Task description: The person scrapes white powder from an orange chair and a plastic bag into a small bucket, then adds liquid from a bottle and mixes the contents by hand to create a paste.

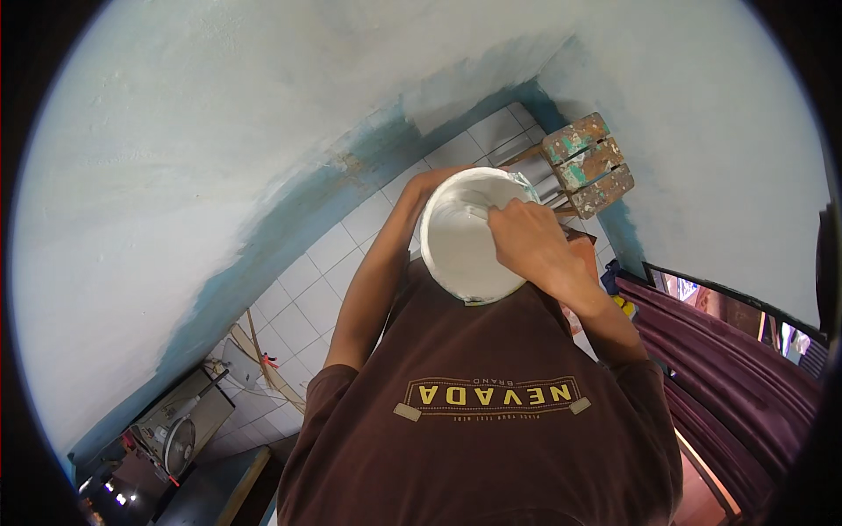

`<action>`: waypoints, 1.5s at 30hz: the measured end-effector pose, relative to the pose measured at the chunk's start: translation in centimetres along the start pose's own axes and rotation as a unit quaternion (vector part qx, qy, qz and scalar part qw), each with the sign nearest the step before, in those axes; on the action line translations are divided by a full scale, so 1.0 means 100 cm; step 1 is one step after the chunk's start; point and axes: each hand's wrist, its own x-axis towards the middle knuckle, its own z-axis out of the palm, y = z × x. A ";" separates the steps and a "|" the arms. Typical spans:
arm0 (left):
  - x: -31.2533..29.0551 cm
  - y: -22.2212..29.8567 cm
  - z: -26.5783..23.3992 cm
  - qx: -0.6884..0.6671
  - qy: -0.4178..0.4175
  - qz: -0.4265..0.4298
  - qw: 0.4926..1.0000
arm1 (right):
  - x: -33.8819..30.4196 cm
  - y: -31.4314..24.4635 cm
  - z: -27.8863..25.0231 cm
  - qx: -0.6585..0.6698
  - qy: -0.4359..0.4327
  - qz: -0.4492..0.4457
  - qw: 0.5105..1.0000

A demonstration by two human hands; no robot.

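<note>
A white bucket [430,232] with paint-smeared rim is tilted toward me in front of my chest, and pale, whitish paint [474,250] shows inside it. My left hand [438,178] reaches around the bucket's far left side and holds it; its fingertips are hidden behind the rim. Over the bucket's right side, my right hand [528,238] is closed, with its knuckles up. A short pale piece [476,211] sticks out from its fingers into the bucket, but its kind is too unclear to tell.
A paint-spotted wooden stool [586,165] stands in the far right corner. Partly blue, partly whitish walls [219,175] rise around the white tiled floor [303,298]. A fan [179,445] is at lower left; a purple curtain [728,351] hangs at right.
</note>
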 end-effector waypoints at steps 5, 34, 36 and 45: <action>-0.019 0.017 0.011 -0.004 0.035 0.003 0.999 | -0.012 -0.004 -0.010 0.001 -0.110 -0.080 0.991; -0.045 0.047 0.042 -0.017 0.107 0.035 0.994 | 0.015 -0.013 0.009 0.079 0.028 -0.123 0.989; -0.047 0.049 0.044 -0.018 0.112 0.036 0.993 | 0.012 -0.007 0.005 0.035 0.032 -0.066 0.997; -0.059 0.056 0.048 -0.027 0.138 0.047 0.989 | -0.005 -0.013 -0.007 0.037 -0.124 -0.100 0.987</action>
